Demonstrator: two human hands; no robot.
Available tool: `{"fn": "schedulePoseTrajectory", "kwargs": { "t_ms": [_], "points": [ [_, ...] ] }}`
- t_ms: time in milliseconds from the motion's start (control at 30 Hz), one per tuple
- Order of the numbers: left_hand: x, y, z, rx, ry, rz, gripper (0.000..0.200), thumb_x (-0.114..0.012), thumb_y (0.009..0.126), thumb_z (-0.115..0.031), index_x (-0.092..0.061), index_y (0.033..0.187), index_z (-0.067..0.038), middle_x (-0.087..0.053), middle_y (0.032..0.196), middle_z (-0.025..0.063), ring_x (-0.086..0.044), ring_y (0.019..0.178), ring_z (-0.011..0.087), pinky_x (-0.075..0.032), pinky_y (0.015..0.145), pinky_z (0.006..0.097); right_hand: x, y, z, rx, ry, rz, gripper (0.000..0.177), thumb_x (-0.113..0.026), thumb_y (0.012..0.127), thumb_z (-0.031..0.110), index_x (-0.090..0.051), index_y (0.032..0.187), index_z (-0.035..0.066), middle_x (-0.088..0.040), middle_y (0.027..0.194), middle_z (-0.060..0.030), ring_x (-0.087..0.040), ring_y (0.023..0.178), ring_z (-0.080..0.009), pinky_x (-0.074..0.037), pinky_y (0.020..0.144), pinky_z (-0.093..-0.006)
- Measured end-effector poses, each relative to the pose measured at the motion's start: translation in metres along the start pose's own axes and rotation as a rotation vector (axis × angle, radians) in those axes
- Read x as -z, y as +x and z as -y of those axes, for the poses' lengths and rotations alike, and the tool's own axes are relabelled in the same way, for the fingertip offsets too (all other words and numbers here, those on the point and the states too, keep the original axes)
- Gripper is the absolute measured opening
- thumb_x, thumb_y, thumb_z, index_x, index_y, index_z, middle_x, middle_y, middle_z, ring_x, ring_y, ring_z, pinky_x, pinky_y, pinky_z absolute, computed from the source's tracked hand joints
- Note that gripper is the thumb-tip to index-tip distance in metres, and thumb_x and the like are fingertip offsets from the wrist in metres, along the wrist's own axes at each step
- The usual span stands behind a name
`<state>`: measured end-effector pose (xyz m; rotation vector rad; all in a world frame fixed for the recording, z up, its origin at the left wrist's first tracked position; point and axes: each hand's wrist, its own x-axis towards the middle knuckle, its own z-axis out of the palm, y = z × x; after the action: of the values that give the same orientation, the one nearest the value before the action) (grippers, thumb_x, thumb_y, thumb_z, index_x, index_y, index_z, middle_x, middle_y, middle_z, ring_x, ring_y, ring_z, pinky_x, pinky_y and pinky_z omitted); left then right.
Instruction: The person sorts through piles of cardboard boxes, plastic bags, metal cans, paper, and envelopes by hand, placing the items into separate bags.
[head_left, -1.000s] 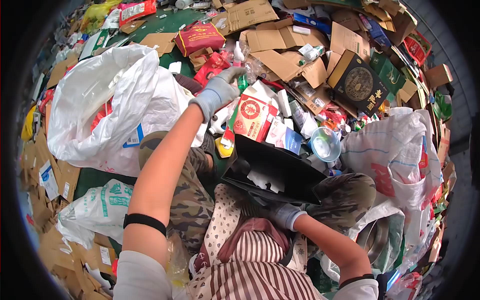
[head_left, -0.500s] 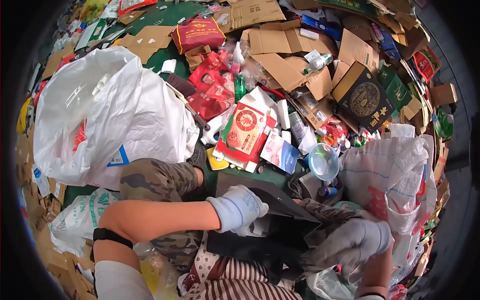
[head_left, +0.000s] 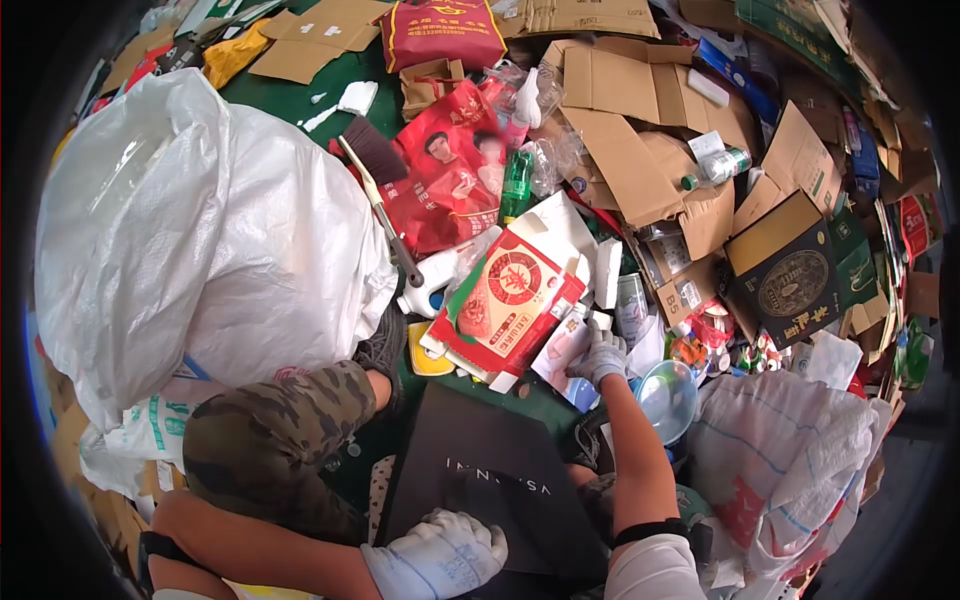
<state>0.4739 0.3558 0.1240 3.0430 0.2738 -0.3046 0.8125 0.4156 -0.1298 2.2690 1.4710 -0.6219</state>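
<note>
A flat black cardboard box with pale lettering lies across my lap. My left hand, in a whitish glove, rests on its lower part with the fingers curled; their tips are partly hidden against the dark surface. Stretched forward, my right hand, in a grey-white glove, has its fingers closed at the right edge of a small pink-and-blue box. Left of that box lies a red-and-cream carton. A clear bluish plastic bowl stands just right of my right wrist.
A big white sack bulges on the left, and a woven sack stands at right. A brush, a red bag, a green bottle and opened cardboard boxes lie ahead. A black-and-gold box leans at right.
The black box now lies flatter with its lettering showing. My right hand has gone from beside it forward to the pink-and-blue box. My left hand has moved down and nearer. The view has shifted.
</note>
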Motion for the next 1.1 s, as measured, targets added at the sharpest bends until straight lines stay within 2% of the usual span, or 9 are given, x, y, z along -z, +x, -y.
{"fn": "schedulePoseTrajectory", "kwargs": {
  "t_ms": [100, 200, 300, 433, 567, 667, 833, 933, 1100],
  "points": [
    [0.004, 0.000, 0.000, 0.059, -0.060, -0.022, 0.020, -0.047, 0.076, -0.024, -0.051, 0.088, -0.009, -0.051, 0.067, 0.0067, -0.055, 0.059, 0.0226, -0.040, 0.043, 0.0353, -0.014, 0.004, -0.032, 0.036, -0.018, 0.314, 0.085, -0.081, 0.049, 0.043, -0.051, 0.124, 0.016, -0.059, 0.107, -0.0099, -0.055, 0.103, -0.0257, -0.041, 0.091, -0.0384],
    [0.004, 0.002, 0.002, 0.048, -0.167, 0.060, 0.020, -0.047, 0.075, -0.020, -0.052, 0.089, -0.007, -0.052, 0.067, 0.0090, -0.055, 0.055, 0.0235, -0.042, 0.043, 0.0368, -0.042, -0.019, -0.059, 0.287, 0.577, 0.510, 0.041, -0.074, 0.062, 0.034, -0.066, 0.097, 0.015, -0.064, 0.091, -0.0076, -0.061, 0.090, -0.0239, -0.046, 0.082, -0.0374],
    [0.016, 0.009, 0.022, -0.040, -0.206, -0.011, 0.022, -0.048, 0.075, -0.017, -0.053, 0.092, -0.004, -0.055, 0.066, 0.0118, -0.057, 0.052, 0.0233, -0.045, 0.042, 0.0365, 0.066, -0.029, 0.026, 0.687, -0.367, 0.290, 0.019, -0.064, 0.070, 0.024, -0.066, 0.087, 0.015, -0.061, 0.104, -0.0065, -0.057, 0.101, -0.0231, -0.044, 0.085, -0.0374],
    [0.017, 0.018, 0.020, -0.034, -0.117, 0.001, 0.024, -0.048, 0.075, -0.014, -0.056, 0.093, -0.001, -0.058, 0.065, 0.0145, -0.059, 0.052, 0.0236, -0.047, 0.042, 0.0347, 0.118, 0.010, 0.129, 1.047, -0.644, -0.162, 0.026, -0.057, 0.074, 0.016, -0.067, 0.097, 0.013, -0.048, 0.127, -0.0079, -0.042, 0.121, -0.0242, -0.038, 0.094, -0.0368],
    [0.030, 0.026, 0.034, 0.103, -0.290, 0.019, 0.016, -0.050, 0.072, -0.013, -0.056, 0.083, -0.002, -0.053, 0.056, 0.0095, -0.054, 0.047, 0.0198, -0.042, 0.035, 0.0324, 0.064, 0.095, 0.193, 1.006, -0.594, -0.288, 0.024, -0.050, 0.081, 0.016, -0.064, 0.098, 0.006, -0.040, 0.134, -0.0167, -0.035, 0.126, -0.0300, -0.028, 0.104, -0.0392],
    [0.027, 0.019, 0.039, 0.147, -0.293, -0.065, 0.011, -0.051, 0.071, -0.011, -0.054, 0.078, -0.004, -0.050, 0.053, 0.0081, -0.051, 0.045, 0.0181, -0.039, 0.033, 0.0298, 0.083, 0.088, 0.204, 0.964, -0.780, -0.268, 0.037, -0.061, 0.072, 0.026, -0.059, 0.104, 0.008, -0.052, 0.117, -0.0146, -0.049, 0.111, -0.0272, -0.035, 0.095, -0.0395],
    [0.017, 0.013, 0.036, 0.134, -0.347, -0.064, 0.011, -0.052, 0.073, -0.011, -0.054, 0.080, -0.003, -0.054, 0.057, 0.0095, -0.055, 0.049, 0.0209, -0.042, 0.034, 0.0312, 0.106, 0.046, 0.162, 0.822, -0.674, -0.090, 0.057, -0.069, 0.062, 0.031, -0.053, 0.115, 0.015, -0.056, 0.103, -0.0074, -0.055, 0.097, -0.0232, -0.040, 0.081, -0.0391],
    [0.024, 0.016, 0.044, 0.065, -0.501, 0.057, 0.012, -0.054, 0.074, -0.012, -0.055, 0.081, -0.003, -0.060, 0.064, 0.0103, -0.059, 0.055, 0.0244, -0.046, 0.038, 0.0340, 0.110, 0.010, 0.130, 0.821, -1.127, 0.136, 0.027, -0.057, 0.078, 0.024, -0.063, 0.104, 0.020, -0.060, 0.097, -0.0022, -0.055, 0.099, -0.0226, -0.040, 0.079, -0.0387],
    [0.031, 0.020, 0.042, 0.079, -0.410, 0.139, 0.013, -0.057, 0.075, -0.014, -0.056, 0.086, -0.007, -0.063, 0.073, 0.0074, -0.064, 0.064, 0.0273, -0.048, 0.045, 0.0404, 0.084, -0.056, 0.021, 0.884, -0.906, -0.247, 0.024, -0.047, 0.082, 0.021, -0.063, 0.100, 0.021, -0.062, 0.103, 0.0003, -0.054, 0.100, -0.0237, -0.041, 0.081, -0.0417]
  ]
}}
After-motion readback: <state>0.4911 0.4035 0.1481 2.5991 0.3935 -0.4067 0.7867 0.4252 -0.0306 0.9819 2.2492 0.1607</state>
